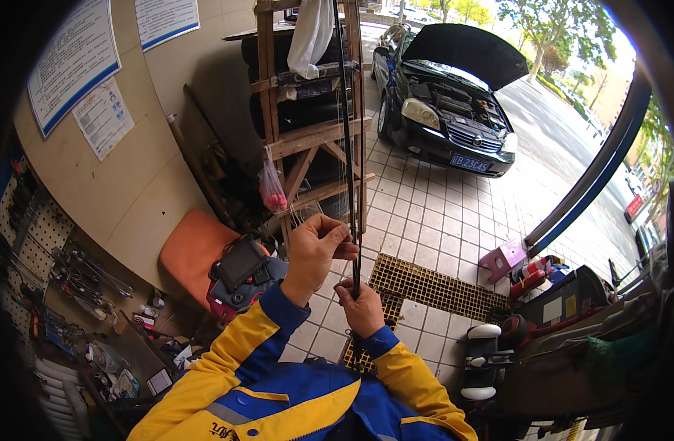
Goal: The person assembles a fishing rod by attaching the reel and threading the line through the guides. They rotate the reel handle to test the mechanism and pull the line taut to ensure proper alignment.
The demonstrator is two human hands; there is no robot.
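Note:
A long, thin black rod (348, 147) runs upright in front of me, from the top of the view down to my jacket. My right hand (364, 312) is closed around its lower part, thumb up. Just above and to the left, my left hand (316, 253) is pinched beside the rod. Whatever sits between its fingertips is too small to make out. Fine pale strands hang alongside the rod, above the left hand. Behind it stands a wooden ladder-like frame (318, 140) with a white cloth (311, 40) draped over its top.
An orange chair (197, 246) with a dark tablet-like device (239, 264) stands at left, near a tool-hung pegboard (65, 242). Yellow floor grating (440, 287) crosses the tiles. Ahead is a black car (454, 103), hood raised. A pink stool (503, 259) stands by a post at right.

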